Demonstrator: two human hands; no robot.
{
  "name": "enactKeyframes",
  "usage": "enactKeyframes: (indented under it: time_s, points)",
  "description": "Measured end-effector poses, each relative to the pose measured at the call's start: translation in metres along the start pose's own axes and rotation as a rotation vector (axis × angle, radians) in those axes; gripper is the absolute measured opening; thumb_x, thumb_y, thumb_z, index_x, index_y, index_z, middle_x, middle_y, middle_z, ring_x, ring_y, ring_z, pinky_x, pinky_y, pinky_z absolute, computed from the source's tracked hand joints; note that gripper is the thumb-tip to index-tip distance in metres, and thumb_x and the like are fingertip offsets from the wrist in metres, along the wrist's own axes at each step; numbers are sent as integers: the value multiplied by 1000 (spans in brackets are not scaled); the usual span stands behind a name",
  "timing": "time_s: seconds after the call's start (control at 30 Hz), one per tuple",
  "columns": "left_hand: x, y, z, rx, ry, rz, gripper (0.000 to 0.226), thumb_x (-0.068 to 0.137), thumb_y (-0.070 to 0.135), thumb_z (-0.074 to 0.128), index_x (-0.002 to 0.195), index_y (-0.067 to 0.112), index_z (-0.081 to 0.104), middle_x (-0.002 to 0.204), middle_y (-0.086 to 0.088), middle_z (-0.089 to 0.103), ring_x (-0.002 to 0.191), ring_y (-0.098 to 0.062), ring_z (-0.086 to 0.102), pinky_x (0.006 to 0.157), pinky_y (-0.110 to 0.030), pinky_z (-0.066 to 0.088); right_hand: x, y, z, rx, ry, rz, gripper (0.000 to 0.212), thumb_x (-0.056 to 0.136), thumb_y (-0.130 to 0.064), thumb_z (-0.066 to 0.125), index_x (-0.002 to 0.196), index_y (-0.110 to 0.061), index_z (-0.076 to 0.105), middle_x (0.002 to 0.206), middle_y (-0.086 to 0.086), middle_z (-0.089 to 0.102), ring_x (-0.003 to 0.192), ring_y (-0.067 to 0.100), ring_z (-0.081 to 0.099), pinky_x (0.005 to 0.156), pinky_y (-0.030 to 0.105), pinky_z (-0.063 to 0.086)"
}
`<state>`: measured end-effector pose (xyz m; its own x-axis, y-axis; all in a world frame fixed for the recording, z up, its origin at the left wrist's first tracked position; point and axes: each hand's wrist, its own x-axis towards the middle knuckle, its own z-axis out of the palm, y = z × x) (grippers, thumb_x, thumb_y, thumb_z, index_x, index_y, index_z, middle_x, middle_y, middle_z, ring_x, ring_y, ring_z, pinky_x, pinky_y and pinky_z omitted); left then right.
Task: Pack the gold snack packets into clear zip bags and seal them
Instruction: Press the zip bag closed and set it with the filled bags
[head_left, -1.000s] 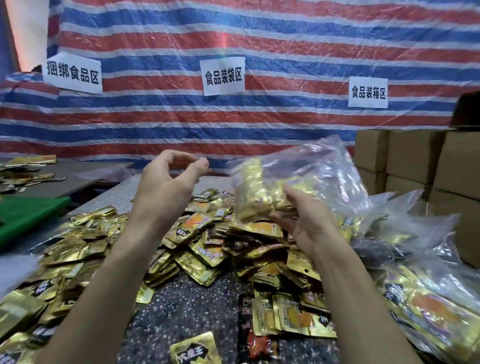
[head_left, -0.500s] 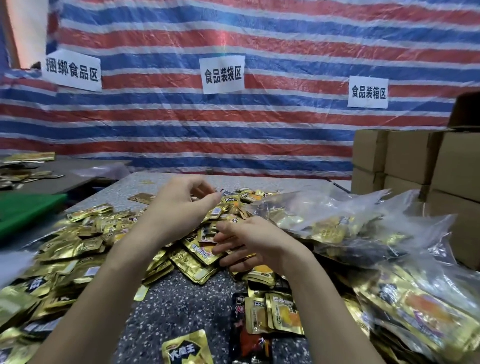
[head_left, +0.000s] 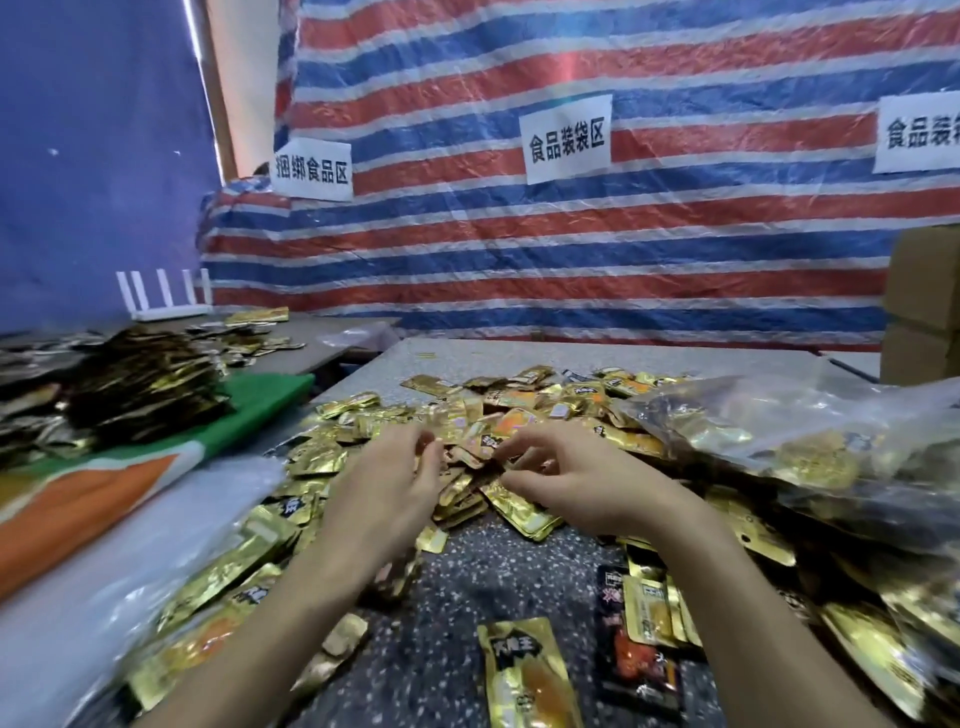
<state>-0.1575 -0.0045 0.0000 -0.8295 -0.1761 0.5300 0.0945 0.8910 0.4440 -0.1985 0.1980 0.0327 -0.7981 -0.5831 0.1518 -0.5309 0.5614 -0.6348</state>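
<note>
A heap of gold snack packets (head_left: 524, 410) covers the speckled table (head_left: 467, 582). My left hand (head_left: 395, 488) hovers over the heap's near edge with its fingers curled; the back of the hand hides what they touch. Close beside it, my right hand (head_left: 582, 483) has its fingertips curled onto gold packets at the heap's front. Clear zip bags filled with gold packets (head_left: 779, 447) lie piled to the right, apart from both hands. One gold packet (head_left: 524, 675) lies alone near the front edge.
Clear plastic (head_left: 104, 582) lies over more packets at the near left, beside a green and orange cloth (head_left: 171, 457). A stack of dark packets (head_left: 145, 384) sits on the left table. Cardboard boxes (head_left: 924, 312) stand at the right. A black and red packet (head_left: 639, 660) lies at the front.
The filled clear bag that my right hand held up now lies on the pile at the right. Both hands have dropped onto the heap of packets. The view has swung left.
</note>
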Motion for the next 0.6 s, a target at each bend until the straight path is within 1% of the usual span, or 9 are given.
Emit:
enactKeyframes:
  time_s: [0.1,0.17,0.23,0.27,0.33,0.37,0.43,0.5,0.6]
  points:
    - [3,-65,-22,510,-28,-222,23,99,29,43,108,19,61,111,-4,60,103,-25,56,79,-37,47,-2,-1,-4,-13,-2,-2,26,98,-33,61,123,-27,65,108,-7,68,95,9,67,90,39,56]
    - [4,-110,-39,629,-65,-408,23,94,26,47,101,15,66,117,-8,60,107,-30,55,81,-38,46,0,-2,-4,-10,-1,-14,24,98,-33,61,121,-26,66,107,-7,69,93,10,67,91,38,56]
    - [-2,-149,-49,667,-147,-555,23,93,30,53,104,16,68,123,-8,61,111,-30,57,83,-35,44,1,-2,-3,-32,-15,-5,24,98,-33,60,121,-26,67,110,-5,69,96,9,67,92,36,55]
    - [-5,-165,-51,670,-188,-583,24,93,31,55,107,16,68,122,-7,63,109,-29,59,80,-33,44,1,-1,-2,-46,-33,8,24,99,-33,60,121,-26,67,111,-4,69,97,9,66,92,36,56]
    - [-12,-186,-51,676,-209,-574,23,93,32,56,107,17,66,114,-6,67,102,-27,63,75,-30,44,2,0,1,-70,-85,50,24,99,-32,59,120,-23,68,113,-2,69,97,13,68,91,37,57]
    - [-15,-191,-52,672,-185,-555,20,92,33,57,101,18,66,110,-6,68,97,-27,64,74,-29,45,2,1,3,-77,-118,78,24,98,-31,60,118,-21,69,111,-1,69,95,17,69,88,37,58]
    - [-17,-196,-56,642,-128,-508,25,91,42,59,82,20,66,99,-3,70,86,-24,62,68,-29,46,3,4,7,-104,-207,141,20,97,-28,63,111,-15,71,104,4,72,94,24,72,77,31,59]
    - [-22,-197,-57,595,-119,-500,33,88,49,61,75,20,66,88,-2,69,79,-22,62,67,-28,48,3,7,11,-147,-300,231,14,93,-24,69,100,-12,73,97,7,74,91,25,74,64,27,58]
    - [-31,-198,-56,513,-140,-520,40,87,52,62,73,15,69,74,-1,69,70,-21,65,66,-29,53,0,10,19,-187,-419,406,27,79,-31,84,89,-8,74,91,6,75,77,22,76,61,32,62]
